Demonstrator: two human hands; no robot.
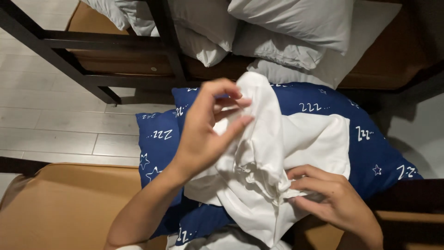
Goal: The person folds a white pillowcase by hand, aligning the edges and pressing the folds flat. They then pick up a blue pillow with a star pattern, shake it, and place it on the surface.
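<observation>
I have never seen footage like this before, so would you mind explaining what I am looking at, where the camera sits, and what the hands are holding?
There is no machine here: these are one person's two bare hands, filmed by a camera worn on the head and looking down. The left hand is raised and pinches the top of a white cloth, probably a pillowcase, between its fingertips. The right hand holds the bunched lower part of the same cloth in a closed grip. Beneath lie dark blue pillows printed with small white stars and letters. Further back, white pillows are piled on a tan mattress in a dark bed frame. Another tan mattress is in the foreground, and pale floor tiles show on the left.
</observation>
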